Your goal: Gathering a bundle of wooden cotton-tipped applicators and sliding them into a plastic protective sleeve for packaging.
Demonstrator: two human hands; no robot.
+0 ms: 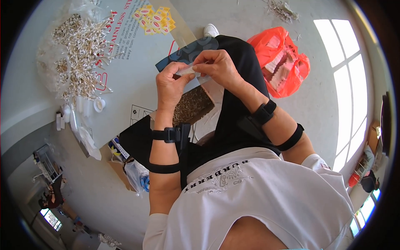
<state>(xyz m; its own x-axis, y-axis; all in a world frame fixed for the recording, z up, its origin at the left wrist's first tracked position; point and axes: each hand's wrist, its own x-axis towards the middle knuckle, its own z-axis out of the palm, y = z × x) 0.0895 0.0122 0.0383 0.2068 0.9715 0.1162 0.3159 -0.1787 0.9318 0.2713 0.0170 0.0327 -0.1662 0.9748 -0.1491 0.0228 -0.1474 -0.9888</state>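
In front of me, above the table edge, both my hands meet at a small translucent plastic bag [186, 71]. My left hand [171, 83] pinches its left side between thumb and fingers. Opposite it, the thumb and fingers of my right hand [220, 68] are closed on the bag's right end. Something whitish shows through the plastic; the fingers cover most of it. Below the hands is an open cardboard box [210, 99] holding many thin, brownish and white stick-like pieces. A dark blue patterned sheet [173, 57] lies just beyond my hands, at the table edge.
A big heap of cotton swabs [85, 54] spills from clear plastic on the grey table [125, 79]. Yellow and white printed packets [155, 21] lie at the far side. A red plastic bag [266, 41] with pink packs stands on the floor at right.
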